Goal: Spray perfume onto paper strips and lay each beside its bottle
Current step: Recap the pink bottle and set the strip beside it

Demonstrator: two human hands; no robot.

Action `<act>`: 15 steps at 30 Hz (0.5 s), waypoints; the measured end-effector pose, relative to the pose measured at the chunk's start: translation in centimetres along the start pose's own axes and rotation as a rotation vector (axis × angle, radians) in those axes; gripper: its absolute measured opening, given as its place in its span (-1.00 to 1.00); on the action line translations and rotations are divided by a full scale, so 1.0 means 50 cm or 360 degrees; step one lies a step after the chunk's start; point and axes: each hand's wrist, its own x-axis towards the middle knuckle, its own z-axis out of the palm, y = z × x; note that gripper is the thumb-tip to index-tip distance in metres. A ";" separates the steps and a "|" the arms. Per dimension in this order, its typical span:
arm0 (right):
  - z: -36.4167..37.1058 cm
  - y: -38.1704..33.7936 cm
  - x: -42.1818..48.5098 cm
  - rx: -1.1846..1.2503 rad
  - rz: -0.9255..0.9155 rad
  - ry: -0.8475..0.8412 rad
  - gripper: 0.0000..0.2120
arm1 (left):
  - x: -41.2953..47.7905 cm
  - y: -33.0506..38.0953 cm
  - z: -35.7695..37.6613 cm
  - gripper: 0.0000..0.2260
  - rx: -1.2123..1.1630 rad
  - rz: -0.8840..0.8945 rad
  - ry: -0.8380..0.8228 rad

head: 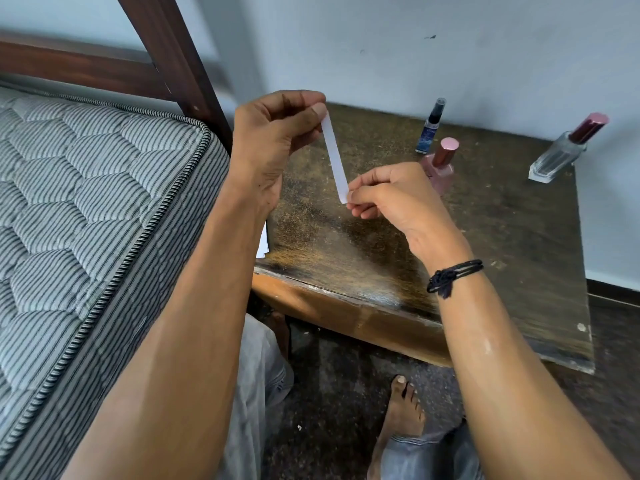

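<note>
A white paper strip (334, 154) is stretched between both hands above the worn wooden table (502, 244). My left hand (273, 147) pinches its upper end and my right hand (388, 195) pinches its lower end. Three perfume bottles stand at the back of the table: a small blue spray bottle (430, 128) with a black cap, a pink bottle (441, 164) with a rose cap partly hidden behind my right hand, and a clear glass bottle (562, 150) with a dark red cap at the far right. More white paper (263, 242) peeks out beside my left forearm.
A striped quilted mattress (86, 202) on a dark wooden bed frame (173, 57) fills the left side, close against the table. A pale wall runs behind the table. My bare foot (403, 410) rests on the dark floor below the table's front edge.
</note>
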 end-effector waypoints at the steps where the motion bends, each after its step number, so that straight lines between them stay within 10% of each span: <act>1: 0.001 -0.001 -0.001 0.0001 0.0005 -0.0003 -0.84 | 0.000 0.000 0.000 -0.90 0.0008 0.0015 -0.0008; 15: -0.001 -0.002 0.001 0.0247 0.0051 0.0073 -0.94 | -0.001 0.000 -0.011 -0.88 -0.0056 -0.0195 0.0003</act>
